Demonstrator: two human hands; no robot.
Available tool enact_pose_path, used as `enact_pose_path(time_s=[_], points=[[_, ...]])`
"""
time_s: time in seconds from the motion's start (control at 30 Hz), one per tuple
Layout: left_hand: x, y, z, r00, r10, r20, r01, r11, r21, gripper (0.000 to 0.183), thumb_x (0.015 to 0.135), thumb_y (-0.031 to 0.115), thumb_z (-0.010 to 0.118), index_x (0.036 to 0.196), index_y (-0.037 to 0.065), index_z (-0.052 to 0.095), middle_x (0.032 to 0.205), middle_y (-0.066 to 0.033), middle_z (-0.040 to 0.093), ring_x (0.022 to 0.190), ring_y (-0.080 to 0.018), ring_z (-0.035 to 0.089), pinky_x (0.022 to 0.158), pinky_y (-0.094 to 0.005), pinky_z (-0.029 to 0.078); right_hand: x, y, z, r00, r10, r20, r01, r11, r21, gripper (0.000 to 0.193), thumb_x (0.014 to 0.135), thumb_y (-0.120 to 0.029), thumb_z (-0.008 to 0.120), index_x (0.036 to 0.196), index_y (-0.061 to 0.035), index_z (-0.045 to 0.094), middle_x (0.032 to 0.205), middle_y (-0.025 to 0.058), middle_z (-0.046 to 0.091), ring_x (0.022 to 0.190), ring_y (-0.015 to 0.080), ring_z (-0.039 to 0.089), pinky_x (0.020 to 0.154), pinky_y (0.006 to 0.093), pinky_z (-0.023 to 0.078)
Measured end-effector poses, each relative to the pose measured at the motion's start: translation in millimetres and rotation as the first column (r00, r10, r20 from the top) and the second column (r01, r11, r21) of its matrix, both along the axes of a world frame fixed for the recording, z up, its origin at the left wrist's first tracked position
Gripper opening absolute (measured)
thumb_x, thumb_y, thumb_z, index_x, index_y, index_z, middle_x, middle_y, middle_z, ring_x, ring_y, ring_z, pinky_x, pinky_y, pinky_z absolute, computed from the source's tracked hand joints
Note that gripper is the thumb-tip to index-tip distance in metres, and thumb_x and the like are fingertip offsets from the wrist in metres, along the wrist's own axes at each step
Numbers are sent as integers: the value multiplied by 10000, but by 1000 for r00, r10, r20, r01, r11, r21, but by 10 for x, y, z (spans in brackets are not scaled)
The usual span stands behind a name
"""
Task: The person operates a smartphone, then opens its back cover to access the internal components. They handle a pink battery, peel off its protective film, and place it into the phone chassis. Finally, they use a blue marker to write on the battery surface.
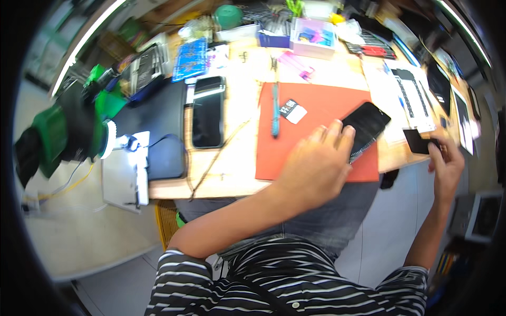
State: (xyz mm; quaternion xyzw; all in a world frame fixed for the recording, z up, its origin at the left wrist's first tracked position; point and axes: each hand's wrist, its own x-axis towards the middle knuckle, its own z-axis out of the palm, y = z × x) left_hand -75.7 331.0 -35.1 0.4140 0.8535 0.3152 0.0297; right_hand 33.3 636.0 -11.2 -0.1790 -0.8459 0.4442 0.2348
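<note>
My left hand (316, 166) reaches over an orange mat (311, 95), its fingers stretched out against the near left edge of a black phone (367, 125). That phone lies at an angle across the mat's right side; my thumb is hidden. At the table's right front edge, my right hand (447, 160) pinches a small flat black rectangular piece (417, 141) between thumb and fingers. A teal pen-like tool (275, 110) and a small black-and-white card (292, 111) lie on the mat, left of the phone.
Left of the mat lie another dark phone (208, 113) and a thin cable (213, 154). A black case (163, 131) and a lit green-and-black lamp (108, 138) stand further left. Boxes (313, 45), tools (377, 50) and a blue tray (190, 59) crowd the back.
</note>
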Motion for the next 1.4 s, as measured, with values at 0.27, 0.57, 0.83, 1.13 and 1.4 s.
enact_pose_path(time_s=[0.27, 0.57, 0.83, 1.13, 1.4], points=[[-438, -208, 146, 979, 145, -145, -142, 989, 37, 447, 905, 256, 707, 1262, 9, 600, 1171, -197, 666, 1105, -361, 628, 974, -453, 487, -97, -118, -543, 952, 60, -301, 106, 857, 505, 282, 863, 73, 702, 1125, -24, 743, 1010, 71, 643, 813, 119, 609, 578, 214, 484], [-2150, -1104, 797, 699, 644, -311, -713, 595, -370, 196, 791, 120, 635, 819, -43, 740, 763, -194, 734, 750, -278, 742, 771, -397, 574, 23, -304, -661, 963, 211, -168, -101, 860, 501, 337, 776, 47, 723, 1106, -24, 715, 1037, 92, 645, 680, 133, 530, 596, 259, 429], [-2308, -1131, 563, 843, 508, -177, -445, 473, -760, 240, 748, 110, 641, 917, -22, 749, 890, -201, 756, 893, -327, 746, 818, -439, 579, -282, -343, -302, 932, 272, -238, -150, 890, 430, 192, 833, 27, 713, 1021, -14, 709, 954, 57, 627, 563, 53, 414, 501, 219, 323], [-1998, -1813, 307, 800, 259, -541, -572, 599, -560, 144, 718, 63, 675, 826, 64, 769, 825, -212, 721, 845, -379, 718, 762, -453, 586, -760, -716, 45, 875, 432, -220, -323, 858, 399, 123, 846, 1, 735, 967, -11, 721, 886, 32, 634, 528, 18, 399, 459, 205, 279], [-1935, -1961, 76, 759, 70, -647, -485, 723, -491, 81, 766, 112, 671, 814, 53, 697, 737, -210, 695, 706, -396, 708, 641, -490, 570, -729, -844, -4, 862, 441, -249, -332, 864, 380, 98, 853, 0, 736, 950, -6, 720, 875, 27, 640, 517, 12, 388, 456, 202, 274]])
